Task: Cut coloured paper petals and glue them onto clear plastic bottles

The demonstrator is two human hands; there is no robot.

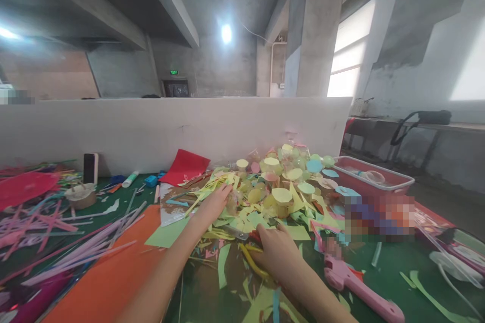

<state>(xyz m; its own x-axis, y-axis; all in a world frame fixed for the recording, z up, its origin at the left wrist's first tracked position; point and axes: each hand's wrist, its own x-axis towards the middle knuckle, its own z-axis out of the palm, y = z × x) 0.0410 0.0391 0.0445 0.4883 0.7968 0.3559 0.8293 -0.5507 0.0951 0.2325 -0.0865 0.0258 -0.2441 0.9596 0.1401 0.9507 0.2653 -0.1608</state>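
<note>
Green is the surface of the table point(386, 267), by which a heap of cut paper point(282, 195) is supported. The heap is located at the centre and right of centre, against the foot of a white partition point(212, 123). Round, flat paper pieces in yellow, pale green, pink and blue are spread over its upper part; loose scraps are scattered along its near edge.

The scissors point(250, 261) are positioned at the near edge of the heap. They are grasped by the right hand point(279, 251), the fingers being curled at the yellow handle; the metal blade is directed toward the left, over the scraps. Whether the blades are parted cannot be told.

The left hand point(220, 201) is placed, palm down, on the left side of the heap, beyond the blade, with the fingertips among yellow strips. Whether a piece is pinched there cannot be told, as the underside of the fingers is hidden.

Beneath the left forearm, an orange sheet point(109, 267) is laid on the table, and a pale green sheet point(164, 233) is placed beyond it. A red sheet point(185, 166) is set farther back, near the partition. To the far left, pink strips point(45, 224) are piled loosely near a phone point(90, 167), which is stood upright. A pink glue gun point(359, 287) is laid to the right of the right hand. Behind the glue gun, a pink basket point(396, 182) is placed beside the heap.
</note>
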